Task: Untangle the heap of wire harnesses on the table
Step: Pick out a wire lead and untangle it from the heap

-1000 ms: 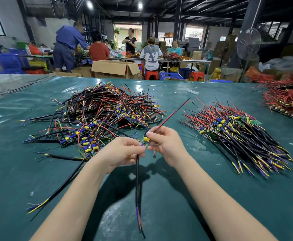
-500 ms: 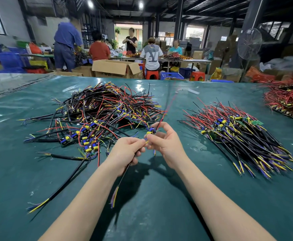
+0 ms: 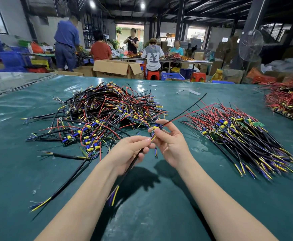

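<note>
Wire harness (image 3: 130, 168) runs from 7 to 1 o'clock above the table, left hand (image 3: 130, 150) pinching its black sheath, right hand (image 3: 172, 145) pinching its blue module (image 3: 157, 126), nearer the sorted pile (image 3: 243, 136) at 3 o'clock.

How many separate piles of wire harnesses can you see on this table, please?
3: the tangled heap at left, the tidy pile at right, and a mostly red pile at the far right edge, partly out of frame.
</note>
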Demonstrator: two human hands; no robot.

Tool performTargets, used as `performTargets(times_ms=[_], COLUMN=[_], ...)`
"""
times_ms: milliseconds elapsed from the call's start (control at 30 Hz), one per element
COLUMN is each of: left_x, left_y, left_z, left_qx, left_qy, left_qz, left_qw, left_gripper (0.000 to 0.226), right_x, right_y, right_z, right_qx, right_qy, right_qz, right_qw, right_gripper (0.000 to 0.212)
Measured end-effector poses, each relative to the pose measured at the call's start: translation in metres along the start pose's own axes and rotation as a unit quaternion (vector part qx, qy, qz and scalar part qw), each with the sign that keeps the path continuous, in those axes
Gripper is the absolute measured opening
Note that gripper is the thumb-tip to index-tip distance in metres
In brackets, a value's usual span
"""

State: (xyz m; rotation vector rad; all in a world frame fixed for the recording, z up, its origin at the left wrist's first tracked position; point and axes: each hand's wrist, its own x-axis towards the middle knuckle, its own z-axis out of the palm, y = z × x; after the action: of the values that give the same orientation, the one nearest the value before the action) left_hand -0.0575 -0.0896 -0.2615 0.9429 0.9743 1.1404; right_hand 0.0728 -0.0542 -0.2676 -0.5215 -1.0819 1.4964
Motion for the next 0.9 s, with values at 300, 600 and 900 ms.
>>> performTargets(times_ms=[300, 600, 900], left_x=[0.0034, 0.0042, 0.0048], left_y=[-0.0010, 0.0015, -0.0003], left_z=[0.0009, 0.0014, 0.0026], left_qx=[0.023, -0.032, -0.051], left_qy=[0.045, 0.019, 0.079], left_qz=[-0.081, -0.087, -0.036], left_qw=[0.995, 0.996, 0.995], left_gripper=[0.023, 0.024, 0.024], right_x=[0.0003, -0.0002, -0.0011], right_y=[0.0002, -0.0009, 0.0033], right_z=[-0.0021, -0.0053, -0.0060], right_qx=[-0.114, -0.063, -0.132], right_qy=[0.022, 0.006, -0.027], right_qz=[0.044, 0.072, 0.034], right_qw=[0.992, 0.995, 0.990], right_gripper=[0.023, 0.020, 0.030])
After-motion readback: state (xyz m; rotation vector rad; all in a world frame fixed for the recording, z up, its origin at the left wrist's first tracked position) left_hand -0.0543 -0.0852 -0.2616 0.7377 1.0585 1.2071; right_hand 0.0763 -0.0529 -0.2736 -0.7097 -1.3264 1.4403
